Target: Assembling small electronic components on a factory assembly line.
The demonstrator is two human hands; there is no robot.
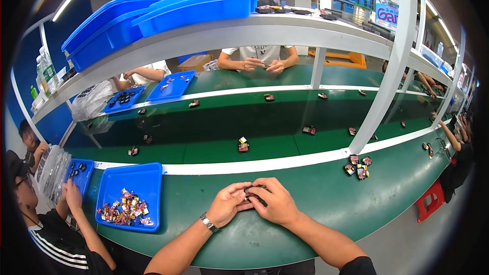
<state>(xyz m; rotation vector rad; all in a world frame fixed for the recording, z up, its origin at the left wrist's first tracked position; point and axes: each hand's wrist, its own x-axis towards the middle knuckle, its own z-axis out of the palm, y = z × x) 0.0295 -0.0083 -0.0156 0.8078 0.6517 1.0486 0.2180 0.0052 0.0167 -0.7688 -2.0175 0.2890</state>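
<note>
My left hand (227,205), with a metal-banded watch on its wrist, and my right hand (275,201) meet over the green bench (316,193). Between their fingertips is a small dark electronic part (248,193), gripped from both sides and mostly covered by the fingers. To the left of my hands, a blue tray (157,186) holds a heap of small red, yellow and white wired components (127,208). Off to the right, by the upright post, lies a small cluster of dark parts with red and yellow pieces (358,167).
Beyond a white rail (214,168) runs a dark green conveyor belt (204,137) carrying scattered units (243,145). A white post (379,91) and shelf (285,25) with blue bins (198,12) stand ahead. A co-worker (56,234) sits left; others work across and at right.
</note>
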